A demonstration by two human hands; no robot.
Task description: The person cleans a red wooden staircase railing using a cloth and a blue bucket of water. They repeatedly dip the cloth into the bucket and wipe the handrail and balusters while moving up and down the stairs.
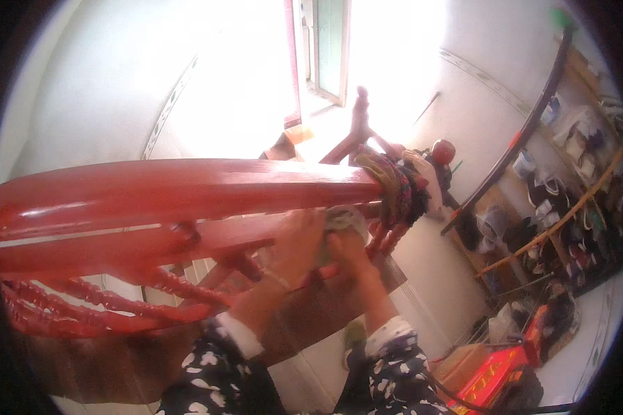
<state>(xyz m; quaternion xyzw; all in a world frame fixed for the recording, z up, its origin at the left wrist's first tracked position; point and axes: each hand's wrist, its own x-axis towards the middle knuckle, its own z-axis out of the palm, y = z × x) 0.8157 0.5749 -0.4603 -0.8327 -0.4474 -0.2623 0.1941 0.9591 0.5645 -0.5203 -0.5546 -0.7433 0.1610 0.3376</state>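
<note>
A glossy red wooden handrail (197, 187) runs from the left edge to a bundle of cloths (394, 192) draped over its right end. Below it is a flatter red rail (239, 233), with red turned balusters (119, 303) at lower left. Both hands are under the handrail, near its right part. My left hand (298, 244) lies at the lower rail, partly blurred. My right hand (345, 251) is bent against a crumpled pale greenish cloth (347, 218) between the two hands. The blur hides how firmly either hand holds it.
Beyond the cloths, another hand (428, 174) rests near a round red knob (443, 152). Shelves (550, 223) with shoes and bags line the right wall, behind a leaning dark pole (519, 140). A red box (490, 373) stands at lower right. A bright doorway (319, 57) lies ahead.
</note>
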